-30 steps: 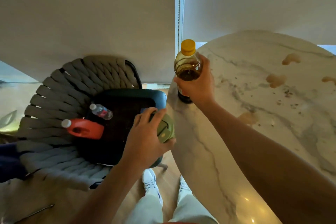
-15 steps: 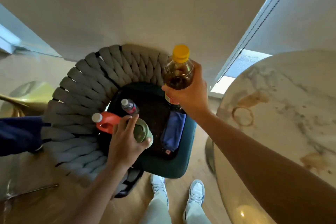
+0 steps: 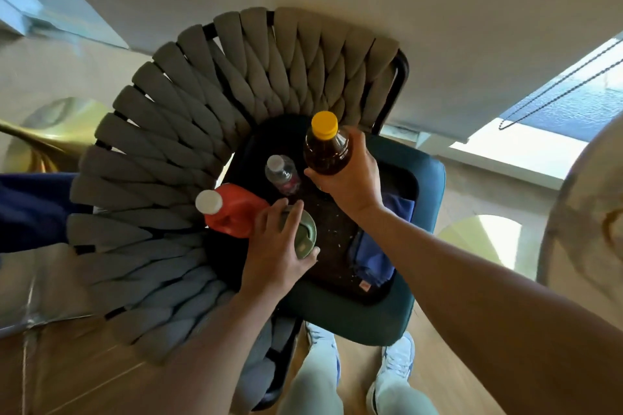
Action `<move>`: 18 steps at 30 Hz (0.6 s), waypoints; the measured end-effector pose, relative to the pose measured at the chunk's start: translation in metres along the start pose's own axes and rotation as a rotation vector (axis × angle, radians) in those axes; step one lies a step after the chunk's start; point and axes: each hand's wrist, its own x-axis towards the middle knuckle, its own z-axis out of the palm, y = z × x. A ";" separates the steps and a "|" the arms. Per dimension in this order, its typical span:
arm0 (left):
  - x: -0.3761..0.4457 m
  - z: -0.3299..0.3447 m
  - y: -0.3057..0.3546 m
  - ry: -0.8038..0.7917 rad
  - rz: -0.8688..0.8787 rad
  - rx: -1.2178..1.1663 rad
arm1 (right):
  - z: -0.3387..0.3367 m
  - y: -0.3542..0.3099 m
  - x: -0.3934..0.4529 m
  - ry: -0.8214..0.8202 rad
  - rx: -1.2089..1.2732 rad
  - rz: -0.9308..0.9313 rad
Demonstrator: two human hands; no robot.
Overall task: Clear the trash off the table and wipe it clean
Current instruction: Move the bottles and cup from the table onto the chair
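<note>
Both hands full over the chair (image 3: 188,131): right hand (image 3: 354,182) grips the bottle (image 3: 325,148), left hand (image 3: 276,253) clutches a green cup (image 3: 301,234), stashing them off the surface.

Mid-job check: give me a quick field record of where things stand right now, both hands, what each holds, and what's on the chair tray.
left hand: grips a green lidded cup from above, over the tray
right hand: holds a yellow-capped bottle of dark liquid, upright, above the tray
tray: dark, on the teal chair seat, crumbs on it
on tray: orange jug with white cap, small clear bottle, blue cloth
table: marble edge at right, brown ring stain visible
wiping: not started, cloth untouched
</note>
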 end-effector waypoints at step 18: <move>-0.003 0.018 0.005 0.007 -0.065 0.155 | -0.001 0.033 -0.013 -0.071 -0.006 0.038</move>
